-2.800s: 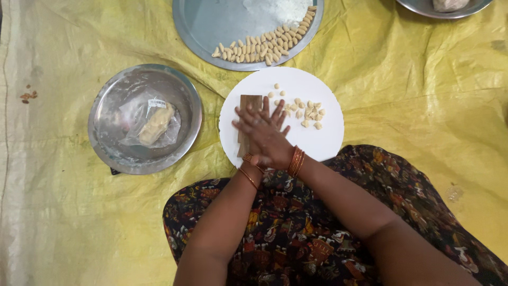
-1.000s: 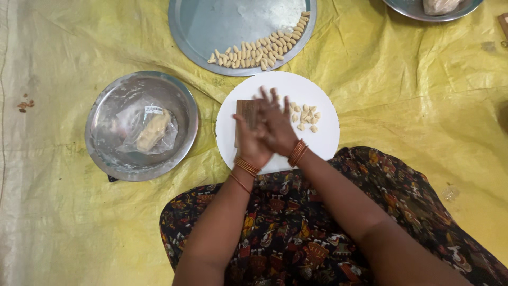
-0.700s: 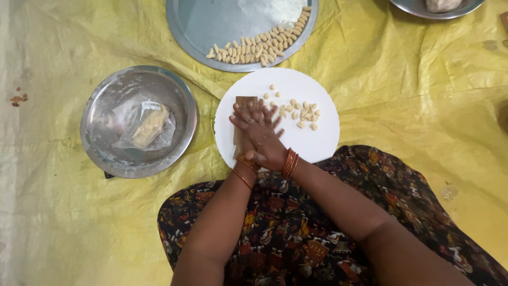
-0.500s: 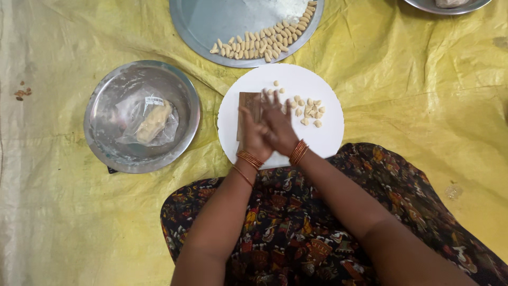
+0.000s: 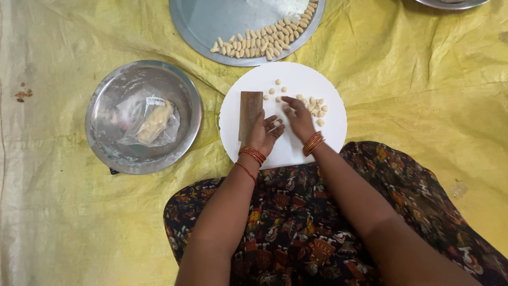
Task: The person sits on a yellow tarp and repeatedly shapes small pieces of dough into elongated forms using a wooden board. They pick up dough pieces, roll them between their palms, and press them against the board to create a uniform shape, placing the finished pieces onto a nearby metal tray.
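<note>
A: Hands have split apart since before — left hand [image 5: 263, 133] lies loosely open beside the ridged wooden board [image 5: 250, 113], right hand [image 5: 298, 117] pinching at dough bits [image 5: 315, 107] on the white plate [image 5: 333, 132]

B: Take one bit only, roll it gently

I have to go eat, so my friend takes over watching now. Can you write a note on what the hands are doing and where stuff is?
Left hand: open, palm up, on the white round board, beside the brown ridged wooden block.
Right hand: fingertips down on the small dough pieces heaped on the board; a pinch cannot be made out.
Done: many shaped pieces lie in rows on the big steel plate.
Left: the loose pieces on the board, plus a dough lump in plastic in the steel bowl.
</note>
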